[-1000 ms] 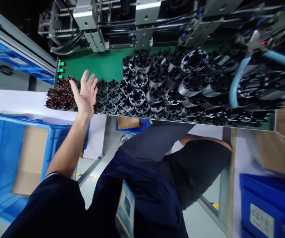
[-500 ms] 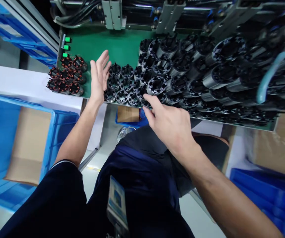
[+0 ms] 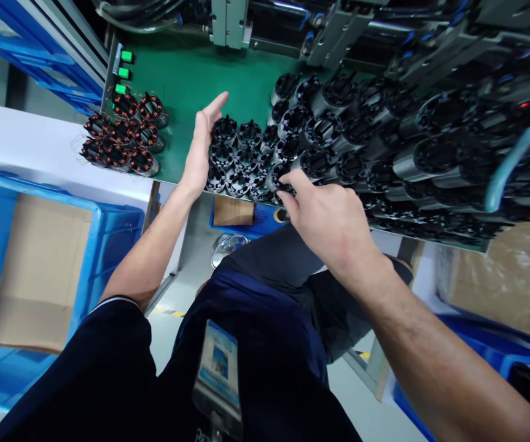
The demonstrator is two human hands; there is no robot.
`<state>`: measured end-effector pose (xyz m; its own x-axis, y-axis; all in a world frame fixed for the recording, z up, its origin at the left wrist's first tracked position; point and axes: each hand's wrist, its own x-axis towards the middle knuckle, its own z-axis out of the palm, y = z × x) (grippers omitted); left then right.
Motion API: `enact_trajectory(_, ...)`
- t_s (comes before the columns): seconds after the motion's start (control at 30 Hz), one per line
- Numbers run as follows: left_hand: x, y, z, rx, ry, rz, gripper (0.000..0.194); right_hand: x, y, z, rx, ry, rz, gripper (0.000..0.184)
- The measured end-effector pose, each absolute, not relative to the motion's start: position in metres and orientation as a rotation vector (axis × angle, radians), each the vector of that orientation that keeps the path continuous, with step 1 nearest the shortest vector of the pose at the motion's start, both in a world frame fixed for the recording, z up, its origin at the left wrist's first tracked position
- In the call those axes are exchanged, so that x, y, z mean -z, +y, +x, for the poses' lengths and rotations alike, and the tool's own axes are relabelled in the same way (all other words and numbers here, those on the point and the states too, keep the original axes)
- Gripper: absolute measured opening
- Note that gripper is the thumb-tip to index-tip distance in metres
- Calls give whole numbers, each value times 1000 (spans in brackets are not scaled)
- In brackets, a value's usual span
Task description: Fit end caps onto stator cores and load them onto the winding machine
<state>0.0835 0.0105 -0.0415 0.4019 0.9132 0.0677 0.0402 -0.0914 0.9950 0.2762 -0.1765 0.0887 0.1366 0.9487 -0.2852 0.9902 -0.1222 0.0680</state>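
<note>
Copper-wound cores form a small group; far more black cores lack copper. I hold my left hand open, my right hand narrow, its grip unclear.

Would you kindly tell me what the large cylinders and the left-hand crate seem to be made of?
The cylinders look like bare metal, probably steel, with silvery sheen on their sides; their dark ends may be plastic. The crate seems to be smooth plastic, solid blue with moulded ribs.

The blue bin at left holds brown cardboard; 3 green blocks form a row.
</note>
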Motion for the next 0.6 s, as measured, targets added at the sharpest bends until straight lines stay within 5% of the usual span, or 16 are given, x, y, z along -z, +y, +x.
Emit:
enact_trajectory(0.43, 39, 5, 80, -943, 828, 1506, 102, -101, -169, 271, 354, 1874, 2126, 39)
enact_trajectory(0.6, 33, 6, 73, -888, 822, 1470, 107, -124, -231, 314, 384, 2158, 2317, 50)
